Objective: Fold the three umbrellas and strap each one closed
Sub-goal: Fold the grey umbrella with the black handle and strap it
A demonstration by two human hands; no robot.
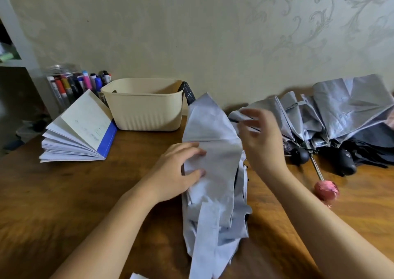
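A pale silver-grey umbrella (213, 172) lies lengthwise on the wooden table (64, 193), its canopy loose and its strap (204, 242) hanging toward me. My left hand (179, 170) grips the canopy's left edge, thumb and fingers curled onto the fabric. Just right of the canopy my right hand (261, 137) is blurred, fingers spread, holding nothing that I can make out. At the back right two more collapsed umbrellas (341, 116) lie in a heap, silver outside and dark inside, with black handles (299, 156) and one pink handle (326, 190).
A cream plastic basket (145, 108) stands at the back centre against the wall. To its left lie an open fanned notebook (81, 129) and a clear jar of markers (70, 84). A dark checked cloth (188, 93) hangs behind the basket.
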